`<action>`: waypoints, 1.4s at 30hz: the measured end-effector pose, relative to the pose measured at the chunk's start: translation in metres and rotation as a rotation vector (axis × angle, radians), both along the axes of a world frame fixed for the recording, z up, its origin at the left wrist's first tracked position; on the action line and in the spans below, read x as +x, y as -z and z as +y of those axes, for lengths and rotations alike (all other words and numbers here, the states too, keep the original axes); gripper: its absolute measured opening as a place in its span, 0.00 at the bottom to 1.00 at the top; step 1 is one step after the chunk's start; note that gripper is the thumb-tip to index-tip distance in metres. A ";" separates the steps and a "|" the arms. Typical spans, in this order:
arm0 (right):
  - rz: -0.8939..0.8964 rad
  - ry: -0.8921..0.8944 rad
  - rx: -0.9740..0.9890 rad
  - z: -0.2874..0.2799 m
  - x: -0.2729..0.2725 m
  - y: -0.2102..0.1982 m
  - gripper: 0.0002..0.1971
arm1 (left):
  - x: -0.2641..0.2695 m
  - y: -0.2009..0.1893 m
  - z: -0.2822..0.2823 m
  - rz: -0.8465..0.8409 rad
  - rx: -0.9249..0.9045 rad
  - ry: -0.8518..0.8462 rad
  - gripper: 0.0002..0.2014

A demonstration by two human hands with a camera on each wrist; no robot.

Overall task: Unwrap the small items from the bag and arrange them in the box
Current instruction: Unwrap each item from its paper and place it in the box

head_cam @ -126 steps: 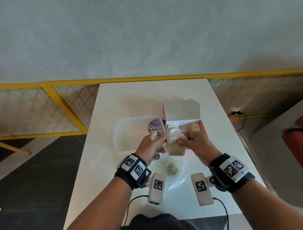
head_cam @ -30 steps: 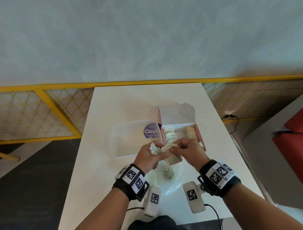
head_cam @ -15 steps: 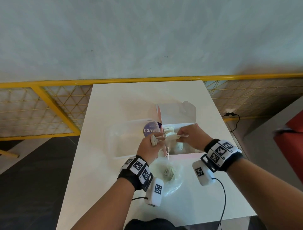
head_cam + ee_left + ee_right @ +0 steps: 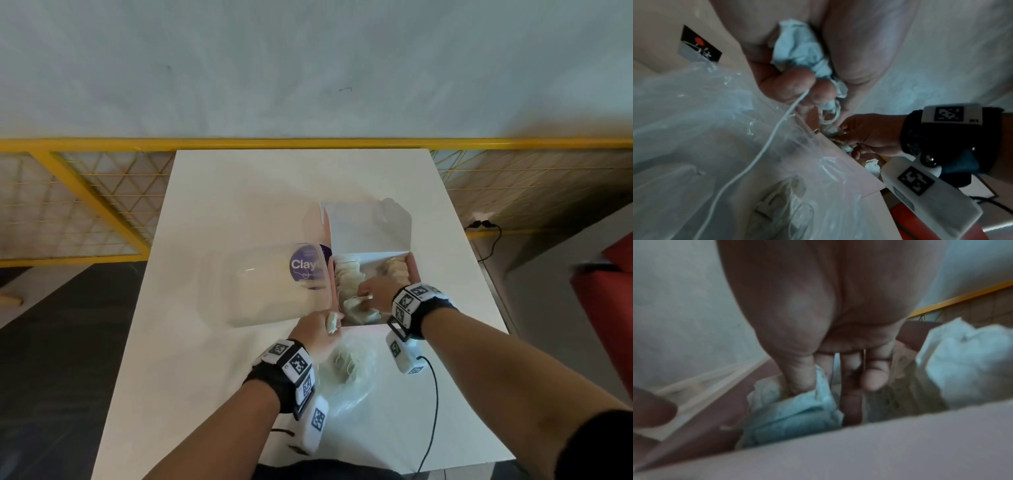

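Note:
The pink box (image 4: pixel 413 270) stands open with its white lid up, rows of small white pouches (image 4: pixel 346 274) inside. My right hand (image 4: pixel 364 297) reaches into its near end, thumb and fingers pinching one white pouch (image 4: pixel 797 410) low against the front wall (image 4: pixel 859 443). My left hand (image 4: pixel 330 322) hovers at the box's near left corner and grips a crumpled white wrapper (image 4: pixel 801 53); a thin string (image 4: pixel 756 155) trails from its fingers. Just in front of the box lies the clear plastic bag (image 4: pixel 352 370), a few wrapped pouches showing through it.
A clear plastic container (image 4: pixel 267 291) with a purple round label (image 4: pixel 306 267) sits against the box's left side. The white table (image 4: pixel 239 192) ends at a yellow mesh railing (image 4: pixel 102 192) behind. A black cable (image 4: pixel 433 411) hangs from my right wrist.
My right hand has gone from above the box down into its near end with the pouch. The left hand, still holding the wrapper, has drawn back towards the box's front corner.

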State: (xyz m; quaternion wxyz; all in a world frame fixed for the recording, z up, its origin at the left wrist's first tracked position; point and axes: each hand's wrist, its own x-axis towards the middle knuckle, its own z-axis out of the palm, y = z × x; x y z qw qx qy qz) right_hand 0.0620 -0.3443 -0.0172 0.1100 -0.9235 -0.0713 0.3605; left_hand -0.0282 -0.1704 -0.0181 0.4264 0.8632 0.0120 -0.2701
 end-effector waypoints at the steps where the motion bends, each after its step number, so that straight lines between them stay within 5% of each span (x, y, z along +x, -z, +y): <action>1: 0.000 -0.002 -0.002 0.003 0.001 0.003 0.20 | 0.002 0.001 0.000 0.008 0.003 0.011 0.19; 9: -0.113 0.120 0.044 0.011 -0.004 0.026 0.13 | 0.008 0.012 0.000 0.083 -0.030 0.059 0.18; 18: 0.045 0.107 0.180 0.003 -0.008 0.025 0.20 | 0.009 0.015 0.001 0.090 -0.055 0.026 0.17; 33: -0.199 -0.044 -0.029 0.026 0.000 0.044 0.12 | 0.010 0.017 0.000 0.099 -0.057 0.039 0.17; 42: -0.151 0.006 0.072 0.010 -0.006 0.044 0.16 | 0.009 0.011 0.002 0.101 -0.070 0.034 0.17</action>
